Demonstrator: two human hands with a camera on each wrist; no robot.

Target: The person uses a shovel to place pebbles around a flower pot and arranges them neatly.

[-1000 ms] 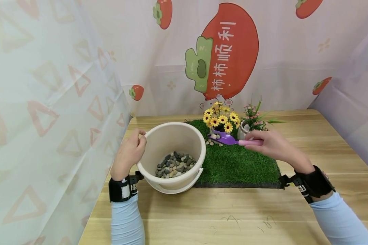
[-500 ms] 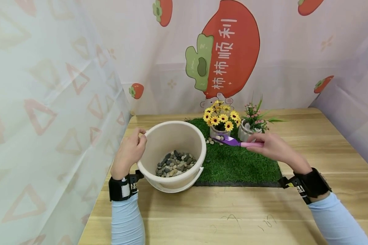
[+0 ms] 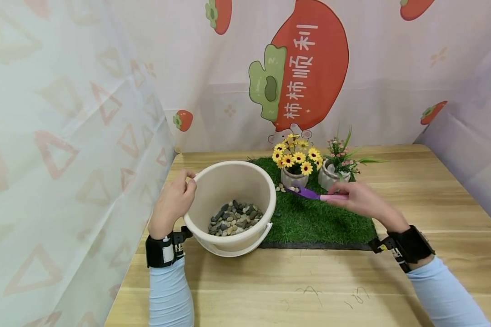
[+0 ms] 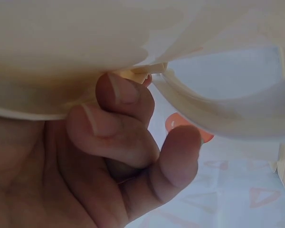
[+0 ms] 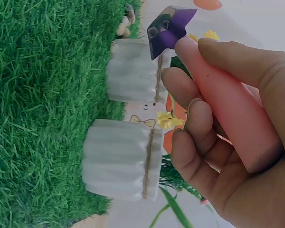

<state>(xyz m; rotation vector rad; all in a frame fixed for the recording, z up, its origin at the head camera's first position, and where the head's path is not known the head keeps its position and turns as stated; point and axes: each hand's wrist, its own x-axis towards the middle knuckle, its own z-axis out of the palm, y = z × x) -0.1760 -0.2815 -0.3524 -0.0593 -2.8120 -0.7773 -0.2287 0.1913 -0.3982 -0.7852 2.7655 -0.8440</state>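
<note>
My left hand (image 3: 172,204) grips the left rim of a cream bucket (image 3: 225,179); in the left wrist view its curled fingers (image 4: 118,133) lie against the outer wall. Grey and tan pebbles (image 3: 235,219) cover part of the bucket's floor. My right hand (image 3: 358,198) holds a garden trowel (image 3: 308,193) by its pink handle (image 5: 232,109). Its purple blade points left, low over the artificial grass mat (image 3: 311,225), with a few pale pebbles at the tip. More pale pebbles (image 3: 280,187) lie beside the pot of yellow flowers (image 3: 293,178).
A second white pot (image 3: 328,178) with pink flowers and long leaves stands right of the yellow one, behind my right hand. The bucket's white handle (image 3: 262,238) hangs down at its front. Printed cloth walls (image 3: 212,113) enclose the wooden table (image 3: 270,281) at the back and sides.
My right hand has lowered the trowel slightly, bringing its blade down from in front of the flower pot toward the grass. The left hand and bucket have stayed put.
</note>
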